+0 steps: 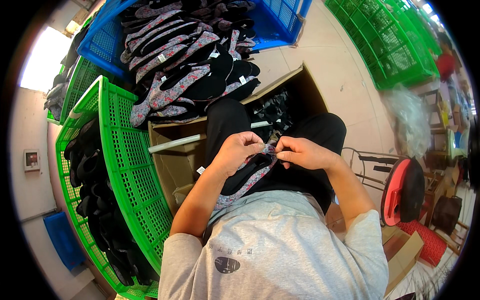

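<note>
On my lap lies a floral fabric slipper [250, 184] with a black inside, its end raised between my two hands. My left hand [236, 153] is closed, thumb and fingertips pinching the slipper's edge. Close beside it, my right hand [306, 152] pinches the same end, its fingers curled. The fingertips nearly meet, and what exactly lies between them is too small to make out. A large heap of similar floral and black slippers [180, 85], several with white tags, rises just beyond my knees.
A cardboard box [312, 90] holding dark scraps stands open at my knees, with a white rod [177, 143] across it. Left is a green crate [135, 165] of black pieces; a blue crate [102, 42] stands behind the heap. A round red-and-black stool [395, 192] is at right.
</note>
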### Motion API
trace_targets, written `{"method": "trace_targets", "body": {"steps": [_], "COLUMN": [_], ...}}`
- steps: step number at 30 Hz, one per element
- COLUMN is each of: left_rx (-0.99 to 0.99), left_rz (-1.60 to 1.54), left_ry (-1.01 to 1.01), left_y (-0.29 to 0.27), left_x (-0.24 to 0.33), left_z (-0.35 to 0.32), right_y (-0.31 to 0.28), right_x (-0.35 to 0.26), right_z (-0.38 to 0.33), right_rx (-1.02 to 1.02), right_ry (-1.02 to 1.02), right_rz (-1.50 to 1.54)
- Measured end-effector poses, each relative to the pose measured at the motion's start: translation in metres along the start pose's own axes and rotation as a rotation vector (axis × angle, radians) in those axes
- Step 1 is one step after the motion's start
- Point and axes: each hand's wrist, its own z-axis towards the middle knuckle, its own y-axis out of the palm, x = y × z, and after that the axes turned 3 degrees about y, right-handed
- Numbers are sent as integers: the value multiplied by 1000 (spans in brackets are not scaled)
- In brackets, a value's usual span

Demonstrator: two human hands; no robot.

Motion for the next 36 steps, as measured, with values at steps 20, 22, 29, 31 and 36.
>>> {"method": "trace_targets", "body": {"steps": [20, 22, 29, 31, 36], "left_rx": [25, 25, 10, 38, 149], "left_rz": [-35, -42, -51, -67, -20], "left_ry": [-20, -26, -33, 4, 101], "left_y": [-1, -2, -3, -3, 0], "left_x": [-7, -8, -8, -12, -14], "left_z": [7, 7, 7, 8, 10], "right_y": [1, 1, 6, 6, 12], "right_x": [-9, -9, -10, -10, 15], "right_z": [13, 13, 14, 14, 14], "right_rx": [3, 7, 39, 42, 159], "right_ry": [-19, -25, 5, 11, -26], "right_rz": [-232, -245, -219, -202, 113]}}
